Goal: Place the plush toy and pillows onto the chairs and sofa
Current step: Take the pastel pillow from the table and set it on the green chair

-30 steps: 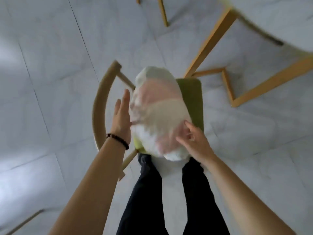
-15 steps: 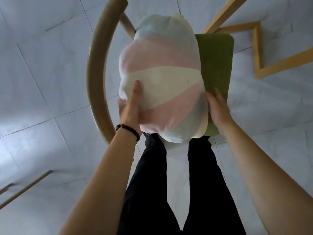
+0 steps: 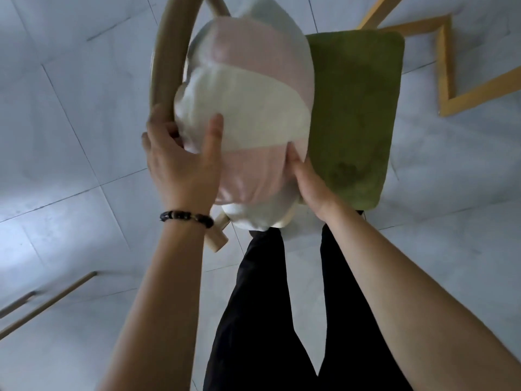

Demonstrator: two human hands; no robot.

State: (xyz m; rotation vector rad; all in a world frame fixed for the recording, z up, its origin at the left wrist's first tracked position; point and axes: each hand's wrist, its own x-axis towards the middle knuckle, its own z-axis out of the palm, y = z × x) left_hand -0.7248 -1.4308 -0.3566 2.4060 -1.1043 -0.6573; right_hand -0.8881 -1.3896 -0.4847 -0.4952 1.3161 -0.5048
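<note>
Both hands (image 3: 180, 162) (image 3: 310, 184) clasp the striped pillow (image 3: 245, 108) against the green chair seat (image 3: 352, 114) over grey tiles (image 3: 70, 122).

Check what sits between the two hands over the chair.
In the head view, the striped pillow fills the gap: left hand on its left side, right hand at its lower right edge.

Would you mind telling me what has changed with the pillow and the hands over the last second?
The striped pillow has been pushed left against the chair's curved wooden backrest, baring more of the green seat cushion. The left hand, flat beside it a second ago, now wraps its left edge; the right hand has moved to its lower right edge. Both hands stay on the pillow, and the chair has not moved.
</note>
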